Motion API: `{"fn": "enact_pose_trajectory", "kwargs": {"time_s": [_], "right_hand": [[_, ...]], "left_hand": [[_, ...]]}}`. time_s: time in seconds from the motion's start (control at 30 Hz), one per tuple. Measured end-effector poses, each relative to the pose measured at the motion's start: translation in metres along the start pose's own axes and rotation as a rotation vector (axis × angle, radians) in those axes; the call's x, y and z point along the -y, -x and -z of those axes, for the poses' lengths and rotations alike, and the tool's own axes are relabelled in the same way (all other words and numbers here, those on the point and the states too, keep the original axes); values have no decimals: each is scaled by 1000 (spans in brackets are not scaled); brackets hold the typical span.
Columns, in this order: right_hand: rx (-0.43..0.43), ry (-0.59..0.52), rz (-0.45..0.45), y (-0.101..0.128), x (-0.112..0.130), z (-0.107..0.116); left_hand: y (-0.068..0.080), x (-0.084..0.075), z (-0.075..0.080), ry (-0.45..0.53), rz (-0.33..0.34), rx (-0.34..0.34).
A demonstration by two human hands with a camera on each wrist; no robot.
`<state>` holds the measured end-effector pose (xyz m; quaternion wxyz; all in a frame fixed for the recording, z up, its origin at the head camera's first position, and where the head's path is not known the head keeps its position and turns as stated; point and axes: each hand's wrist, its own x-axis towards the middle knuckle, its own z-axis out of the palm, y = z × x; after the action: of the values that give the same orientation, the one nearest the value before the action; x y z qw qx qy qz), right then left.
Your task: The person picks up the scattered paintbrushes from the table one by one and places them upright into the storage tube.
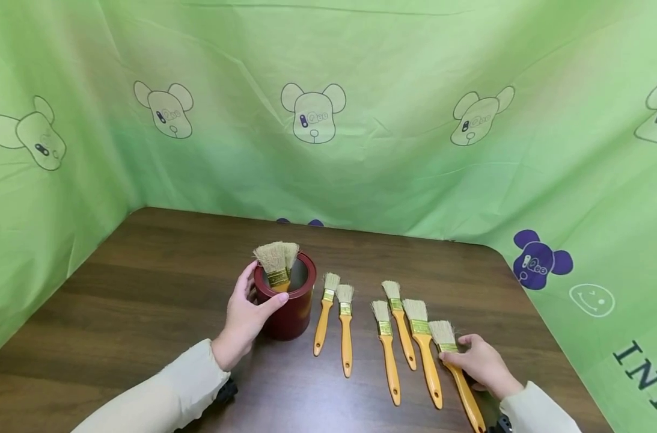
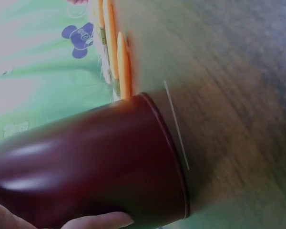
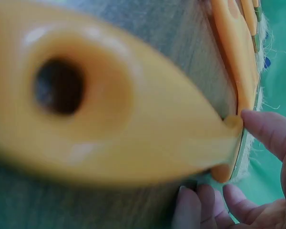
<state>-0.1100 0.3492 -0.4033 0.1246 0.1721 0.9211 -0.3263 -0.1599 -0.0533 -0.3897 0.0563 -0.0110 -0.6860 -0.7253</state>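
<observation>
red cup point(image 1: 290, 307) stands on the dark worktop point(image 1: 144, 288), left hand point(image 1: 245, 319) wrapped round its side, a brush point(image 1: 276, 264) inside; right hand point(image 1: 482, 364) pinches the rightmost brush point(image 1: 458, 373) lying by its row-mates.

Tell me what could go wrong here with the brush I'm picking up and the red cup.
The right hand pinches the rightmost brush close to the next brush; lifting it could knock that one askew. The red cup already holds two brushes leaning to one side, so it might tip, though the left hand steadies it.
</observation>
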Motion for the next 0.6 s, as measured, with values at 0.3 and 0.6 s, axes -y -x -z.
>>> {"fn": "enact_pose_trajectory", "kwargs": {"time_s": [0.3, 0.6], "right_hand": [[-72, 156, 106, -3, 7, 3], [-115, 159, 188, -5, 15, 11]], "left_hand": [[-8, -1, 5, 59, 21, -6], [-10, -5, 9, 32, 69, 30]]}}
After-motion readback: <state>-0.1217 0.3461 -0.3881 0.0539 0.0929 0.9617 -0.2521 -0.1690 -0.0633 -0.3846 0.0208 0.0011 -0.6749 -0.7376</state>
